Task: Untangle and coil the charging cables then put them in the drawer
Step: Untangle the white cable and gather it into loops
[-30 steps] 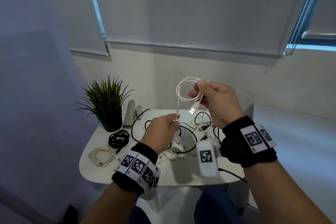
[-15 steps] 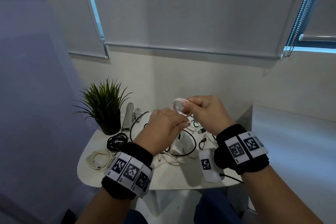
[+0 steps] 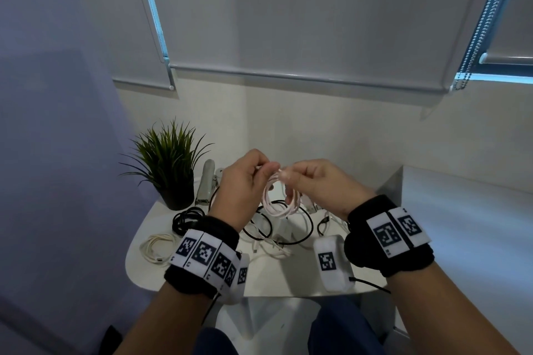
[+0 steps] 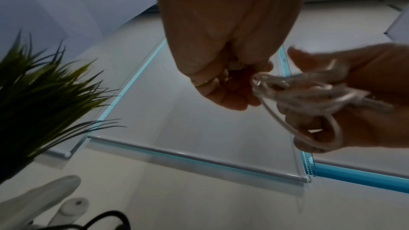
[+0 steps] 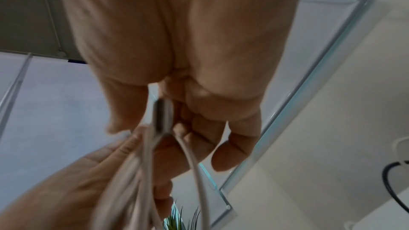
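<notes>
A pale pink charging cable [image 3: 281,204], wound into a small coil, hangs above the white table [image 3: 277,282]. My right hand [image 3: 288,179] pinches the coil's top, with several loops over its fingers. My left hand [image 3: 269,167] pinches the cable right beside it. In the left wrist view the left hand [image 4: 241,83] pinches the cable [image 4: 309,93] where it meets the right hand [image 4: 358,104]. The right wrist view shows the right hand [image 5: 177,120] gripping the metal USB plug [image 5: 162,114], with blurred strands below. No drawer is in view.
On the table lie a coiled black cable [image 3: 187,217], a coiled cream cable [image 3: 157,248], a loose black cable loop [image 3: 305,228] and tangled white cables [image 3: 271,248]. A potted plant [image 3: 170,164] and a silver object [image 3: 206,184] stand at the back left. Walls and blinds lie behind.
Both hands have come down and together. The left hand rose from the cable's hanging end to the coil, which now hangs below the fingers of both hands.
</notes>
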Available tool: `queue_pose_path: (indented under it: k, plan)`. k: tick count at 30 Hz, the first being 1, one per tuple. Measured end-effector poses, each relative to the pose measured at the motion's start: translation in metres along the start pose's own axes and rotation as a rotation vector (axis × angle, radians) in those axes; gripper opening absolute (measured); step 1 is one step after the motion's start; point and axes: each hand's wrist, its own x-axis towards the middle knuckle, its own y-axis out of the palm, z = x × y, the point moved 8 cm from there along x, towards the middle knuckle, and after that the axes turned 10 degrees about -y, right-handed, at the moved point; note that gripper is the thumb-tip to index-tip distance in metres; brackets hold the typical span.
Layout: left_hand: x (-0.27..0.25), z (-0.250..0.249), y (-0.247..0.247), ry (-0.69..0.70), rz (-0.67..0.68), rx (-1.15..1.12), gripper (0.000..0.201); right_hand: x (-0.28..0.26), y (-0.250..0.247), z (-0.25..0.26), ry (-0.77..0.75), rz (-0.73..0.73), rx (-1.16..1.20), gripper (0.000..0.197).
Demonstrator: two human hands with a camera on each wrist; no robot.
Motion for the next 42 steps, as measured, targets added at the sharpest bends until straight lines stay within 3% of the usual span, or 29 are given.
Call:
queue_pose_path:
  k: [3,7,10,14,21,24,29,35,39,42]
  plan:
    - [0.002,0.003,-0.002,-0.070,-0.018,-0.056,0.017,-0.001,0.004,-0.004,-0.003,0.030,0.004,0.017]
    - [0.002,0.010,0.001,-0.180,0.062,-0.181,0.012,0.000,-0.005,-0.005,0.015,-0.074,0.087,0.021]
    - [0.002,0.009,0.001,-0.134,0.109,-0.136,0.010,0.002,-0.011,-0.005,0.019,-0.160,0.152,0.021]
    - [0.001,0.006,-0.004,-0.090,0.055,-0.054,0.011,0.004,-0.010,-0.002,-0.002,-0.204,0.219,0.019]
    - [-0.006,0.005,0.006,-0.209,0.121,-0.333,0.011,0.009,-0.023,-0.004,-0.050,-0.336,0.122,0.025]
    - [-0.009,0.003,0.014,-0.230,0.148,-0.374,0.019,0.008,-0.021,-0.002,-0.081,-0.327,0.140,0.029]
    - [-0.007,0.017,0.016,-0.359,0.158,-0.574,0.013,0.006,-0.017,0.000,-0.071,-0.259,0.109,0.022]
    - [-0.009,0.022,0.024,-0.478,0.231,-0.754,0.017,0.006,-0.012,0.000,-0.078,-0.155,-0.140,0.015]
    - [-0.009,0.019,0.021,-0.445,0.239,-0.642,0.016,0.005,-0.008,-0.005,-0.041,-0.143,-0.024,0.016]
    - [-0.002,0.017,0.006,-0.308,0.099,-0.400,0.013,0.006,-0.013,-0.009,0.000,-0.203,-0.037,0.014]
